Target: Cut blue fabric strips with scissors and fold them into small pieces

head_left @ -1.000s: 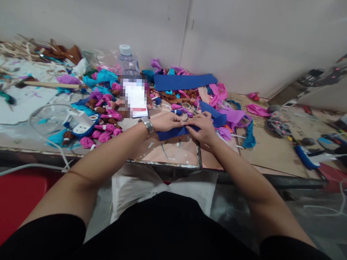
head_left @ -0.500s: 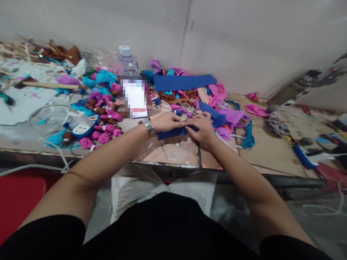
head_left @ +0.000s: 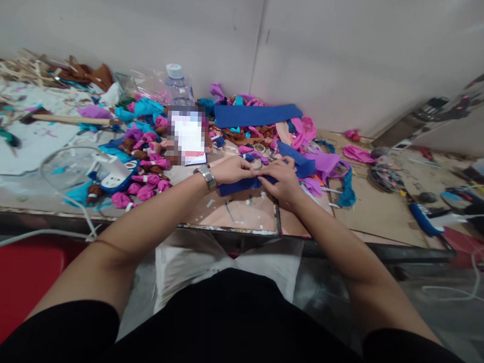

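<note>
My left hand [head_left: 236, 169] and my right hand [head_left: 281, 177] meet fingertip to fingertip over the table. Both pinch a dark blue strip of cloth [head_left: 239, 186], whose near part lies below my left fingers. What sits right between the fingertips is too small to make out. Another blue strip [head_left: 302, 162] runs behind my right hand. Just beyond the hands lie a roll of tape [head_left: 259, 146] and a small pink cloth bundle [head_left: 245, 149]. A wristwatch [head_left: 205, 176] is on my left wrist.
Left of my hands are a lit phone [head_left: 197, 157], a clear bottle [head_left: 179, 86], pink cloth bundles [head_left: 149, 178] and a blue power socket [head_left: 117, 177] with a white cable. A hammer [head_left: 69, 119] lies further left. Purple cloth [head_left: 325, 164] and cardboard [head_left: 384, 207] are to the right.
Almost nothing differs. My fingertips have shifted very slightly where they meet at the blue cloth strip.
</note>
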